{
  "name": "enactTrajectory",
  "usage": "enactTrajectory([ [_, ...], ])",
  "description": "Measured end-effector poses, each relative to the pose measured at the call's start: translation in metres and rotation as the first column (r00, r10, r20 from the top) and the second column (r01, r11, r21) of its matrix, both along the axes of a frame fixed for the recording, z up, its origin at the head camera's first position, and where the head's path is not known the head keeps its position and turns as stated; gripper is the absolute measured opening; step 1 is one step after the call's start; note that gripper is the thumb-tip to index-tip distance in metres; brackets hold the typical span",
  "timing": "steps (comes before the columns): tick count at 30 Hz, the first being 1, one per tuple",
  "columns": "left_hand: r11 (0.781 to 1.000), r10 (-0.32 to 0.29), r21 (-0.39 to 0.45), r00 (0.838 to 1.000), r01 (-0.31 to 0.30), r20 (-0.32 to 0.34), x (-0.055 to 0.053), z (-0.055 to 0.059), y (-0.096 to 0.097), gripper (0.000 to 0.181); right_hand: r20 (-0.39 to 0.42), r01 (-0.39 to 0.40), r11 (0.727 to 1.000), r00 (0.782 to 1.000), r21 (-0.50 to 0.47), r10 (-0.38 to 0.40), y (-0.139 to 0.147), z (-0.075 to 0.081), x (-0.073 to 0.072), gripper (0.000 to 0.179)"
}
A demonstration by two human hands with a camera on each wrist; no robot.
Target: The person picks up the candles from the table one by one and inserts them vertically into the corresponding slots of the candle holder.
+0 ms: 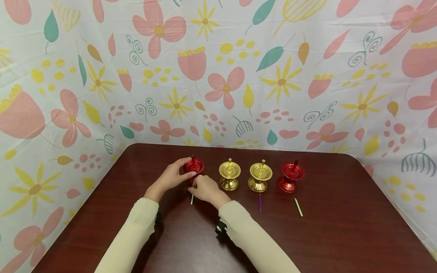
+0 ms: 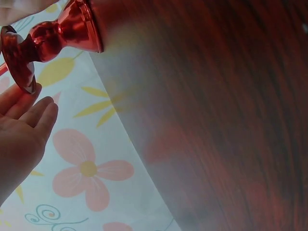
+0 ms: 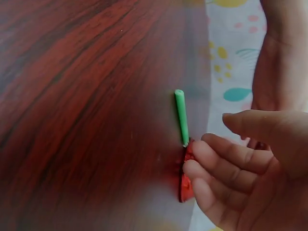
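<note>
At the left end of a row, my left hand holds a red metal candle holder by its dish, fingers at the far rim and thumb at the near side. The holder's dish, stem and flared base show in the left wrist view. My right hand is just in front of this holder, partly hiding its base. Seen from the right wrist, its fingers are loosely bent, the thumb stands apart, and nothing is between them. A thin green candle lies on the table beside those fingers.
Two gold candle holders and another red candle holder stand to the right. A purple candle and a pale green candle lie before them. Floral cloth hangs behind the dark wooden table.
</note>
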State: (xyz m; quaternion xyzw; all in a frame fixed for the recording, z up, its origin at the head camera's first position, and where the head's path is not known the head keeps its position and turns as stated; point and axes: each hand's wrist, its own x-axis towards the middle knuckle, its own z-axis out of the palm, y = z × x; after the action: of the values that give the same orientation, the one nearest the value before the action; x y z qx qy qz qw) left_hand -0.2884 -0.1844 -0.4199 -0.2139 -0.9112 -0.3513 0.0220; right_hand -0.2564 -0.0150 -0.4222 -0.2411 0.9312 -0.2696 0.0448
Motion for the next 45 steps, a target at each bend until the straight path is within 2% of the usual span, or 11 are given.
enactTrajectory([
  [5,1.000,-0.005,0.001,1.000,0.005,0.003,0.000,0.001,0.001,0.064,0.030,0.061,0.995,0.998,0.079,-0.063,-0.010,-0.002,-0.003,0.036],
  [10,1.000,0.008,-0.001,1.000,-0.008,0.006,-0.001,0.000,0.001,0.063,0.023,0.108,0.984,0.993,0.142,-0.112,-0.017,-0.004,-0.004,0.023],
  [16,1.000,0.018,0.003,1.000,-0.018,0.017,0.001,0.001,0.000,0.066,0.061,0.129,0.973,0.988,0.193,-0.143,-0.020,-0.007,-0.003,0.028],
  [26,1.000,0.014,0.012,1.000,-0.014,0.004,0.002,-0.001,0.000,0.066,0.069,0.156,0.953,0.981,0.259,-0.179,-0.023,-0.006,-0.001,0.015],
  [29,1.000,0.010,0.014,1.000,-0.010,-0.001,0.002,0.000,0.001,0.066,0.048,0.150,0.945,0.984,0.290,-0.170,-0.023,-0.005,0.001,0.016],
  [36,1.000,0.002,0.024,1.000,-0.002,-0.001,0.003,-0.001,0.002,0.066,0.009,0.087,0.939,0.995,0.334,-0.096,-0.022,-0.006,0.005,0.013],
  [45,0.999,-0.002,0.032,1.000,0.002,-0.001,0.002,-0.001,0.001,0.066,-0.028,0.010,0.950,1.000,0.313,-0.001,-0.016,-0.006,0.010,0.006],
])
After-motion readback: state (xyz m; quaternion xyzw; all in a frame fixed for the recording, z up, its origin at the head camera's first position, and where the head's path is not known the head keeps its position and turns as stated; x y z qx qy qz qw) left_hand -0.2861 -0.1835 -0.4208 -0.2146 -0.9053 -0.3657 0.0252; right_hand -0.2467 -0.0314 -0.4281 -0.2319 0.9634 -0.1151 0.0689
